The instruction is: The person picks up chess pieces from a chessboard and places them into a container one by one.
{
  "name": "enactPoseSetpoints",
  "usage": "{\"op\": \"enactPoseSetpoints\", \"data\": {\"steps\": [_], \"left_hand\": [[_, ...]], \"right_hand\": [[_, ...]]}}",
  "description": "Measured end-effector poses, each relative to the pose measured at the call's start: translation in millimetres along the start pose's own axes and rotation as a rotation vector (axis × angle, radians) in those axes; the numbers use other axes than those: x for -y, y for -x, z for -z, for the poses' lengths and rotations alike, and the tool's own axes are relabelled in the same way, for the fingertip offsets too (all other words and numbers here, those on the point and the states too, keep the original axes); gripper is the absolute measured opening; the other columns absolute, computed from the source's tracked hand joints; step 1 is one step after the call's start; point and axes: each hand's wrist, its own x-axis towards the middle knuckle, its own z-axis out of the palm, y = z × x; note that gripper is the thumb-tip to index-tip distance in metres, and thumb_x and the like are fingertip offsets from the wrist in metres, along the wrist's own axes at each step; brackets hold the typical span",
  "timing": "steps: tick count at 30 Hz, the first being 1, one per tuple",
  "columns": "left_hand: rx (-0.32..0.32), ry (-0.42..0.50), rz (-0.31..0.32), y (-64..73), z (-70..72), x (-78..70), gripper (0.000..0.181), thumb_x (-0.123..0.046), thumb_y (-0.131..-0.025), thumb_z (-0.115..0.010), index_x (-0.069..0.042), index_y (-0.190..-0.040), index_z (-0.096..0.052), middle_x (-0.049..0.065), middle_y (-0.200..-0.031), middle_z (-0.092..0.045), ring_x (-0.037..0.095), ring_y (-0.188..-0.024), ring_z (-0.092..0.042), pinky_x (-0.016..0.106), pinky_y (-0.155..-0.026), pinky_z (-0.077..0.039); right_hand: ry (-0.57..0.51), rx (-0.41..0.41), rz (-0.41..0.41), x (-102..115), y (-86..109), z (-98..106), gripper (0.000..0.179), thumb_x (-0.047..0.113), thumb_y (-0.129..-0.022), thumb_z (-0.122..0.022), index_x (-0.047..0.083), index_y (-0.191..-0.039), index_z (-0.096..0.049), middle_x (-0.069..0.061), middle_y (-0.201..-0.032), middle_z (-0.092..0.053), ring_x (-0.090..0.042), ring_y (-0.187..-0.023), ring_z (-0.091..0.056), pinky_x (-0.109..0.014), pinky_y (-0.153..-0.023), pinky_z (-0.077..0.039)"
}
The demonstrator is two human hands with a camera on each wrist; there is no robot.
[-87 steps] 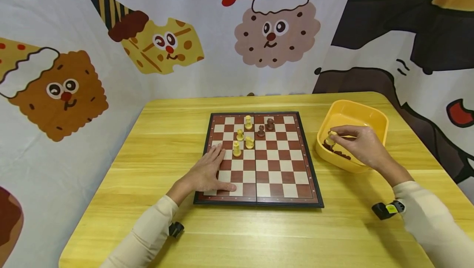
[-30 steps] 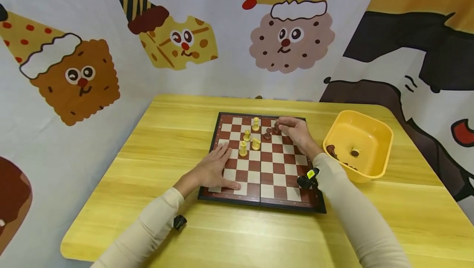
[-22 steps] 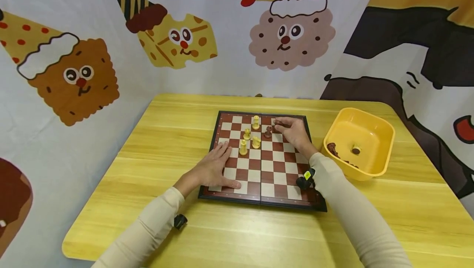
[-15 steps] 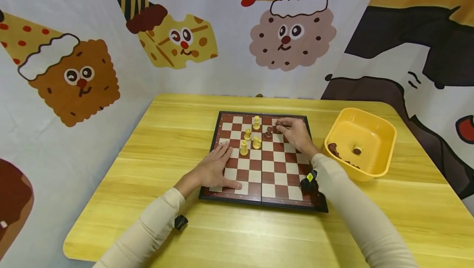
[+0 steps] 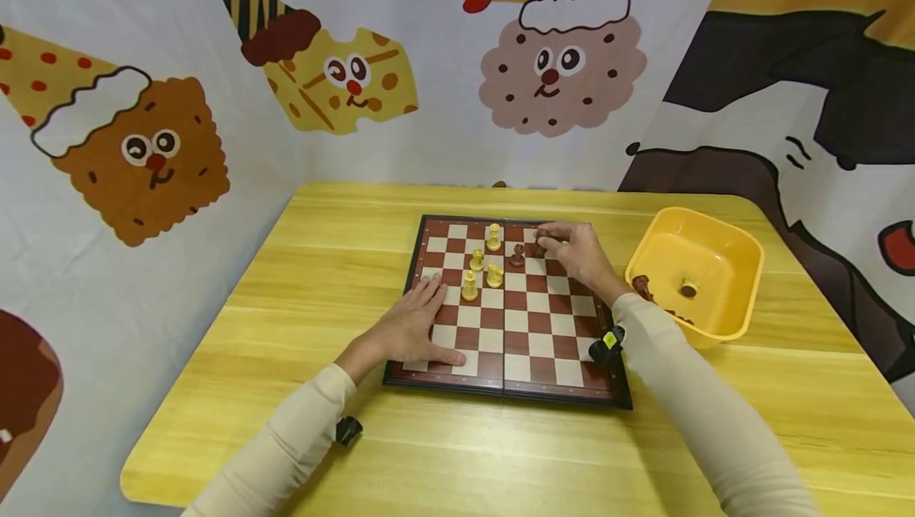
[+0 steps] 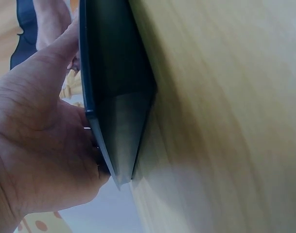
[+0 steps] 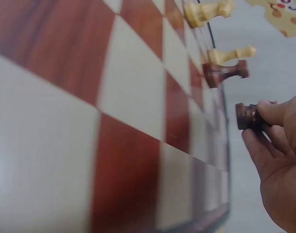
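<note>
My right hand [image 5: 582, 256] pinches a dark brown knight [image 5: 541, 242] between thumb and fingers, above the far right part of the chessboard [image 5: 503, 358]. In the right wrist view the knight's base [image 7: 242, 116] looks raised off the board. Another brown piece [image 5: 517, 255] stands just left of it. Several pale yellow pieces stand farther left, among them a yellow knight [image 5: 495, 275] and a taller yellow piece [image 5: 469, 286]. My left hand [image 5: 407, 322] rests with spread fingers on the board's left side; in the left wrist view its palm [image 6: 41, 145] lies beside the dark board edge.
To the right of the board stands a yellow plastic tub [image 5: 750, 279]. Inside lie several brown pieces [image 5: 642, 288] along its near-left wall and a yellow piece [image 5: 688, 288] showing its dark base. A patterned curtain [image 5: 443, 136] hangs behind the wooden table [image 5: 250, 326].
The right hand has gone from the tub, where it held a yellow piece, to the board. That yellow piece lies in the tub; the brown knight is now gripped and shifted slightly right.
</note>
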Motion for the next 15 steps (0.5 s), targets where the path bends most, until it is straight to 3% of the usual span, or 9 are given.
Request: {"op": "enactPoseSetpoints", "data": {"steps": [3, 7, 11, 15], "left_hand": [[-0.001, 0.000, 0.003, 0.1, -1.1, 0.4, 0.126, -0.070, -0.080, -0.075, 0.002, -0.161, -0.011, 0.016, -0.168, 0.003, 0.033, -0.154, 0.002, 0.049, -0.122, -0.008], [0.007, -0.003, 0.006, 0.3, -1.4, 0.4, 0.126, -0.071, -0.080, -0.073, 0.001, -0.162, -0.010, 0.016, -0.168, 0.004, 0.033, -0.154, 0.002, 0.048, -0.122, -0.007], [0.007, 0.003, 0.005, 0.2, -0.3, -0.1, 0.126, -0.071, -0.080, -0.074, 0.001, -0.162, -0.010, 0.015, -0.168, 0.004, 0.032, -0.153, 0.003, 0.048, -0.122, -0.006], [0.004, 0.006, -0.001, 0.2, 0.0, -0.7, 0.125, -0.070, -0.080, -0.074, 0.001, -0.162, -0.010, 0.016, -0.168, 0.004, 0.033, -0.153, 0.002, 0.048, -0.122, -0.007]], "right_hand": [[0.047, 0.038, 0.006, 7, 1.2, 10, 0.030, 0.012, -0.103, -0.064, -0.004, -0.128, -0.069, -0.019, -0.118, -0.071, -0.031, -0.096, -0.068, -0.026, -0.057, -0.044], [0.106, 0.077, 0.007, 13, 4.6, 23, 0.029, 0.013, -0.104, -0.062, -0.002, -0.127, -0.069, -0.018, -0.110, -0.073, -0.031, -0.099, -0.068, -0.032, -0.068, -0.051], [0.102, 0.092, 0.044, 15, 9.7, 30, 0.027, 0.010, -0.104, -0.062, -0.004, -0.125, -0.070, -0.018, -0.108, -0.074, -0.031, -0.100, -0.070, -0.038, -0.074, -0.055], [0.088, 0.088, 0.107, 16, 18.7, 33, 0.026, 0.006, -0.100, -0.066, -0.007, -0.123, -0.070, -0.019, -0.112, -0.073, -0.032, -0.102, -0.070, -0.033, -0.077, -0.057]]}}
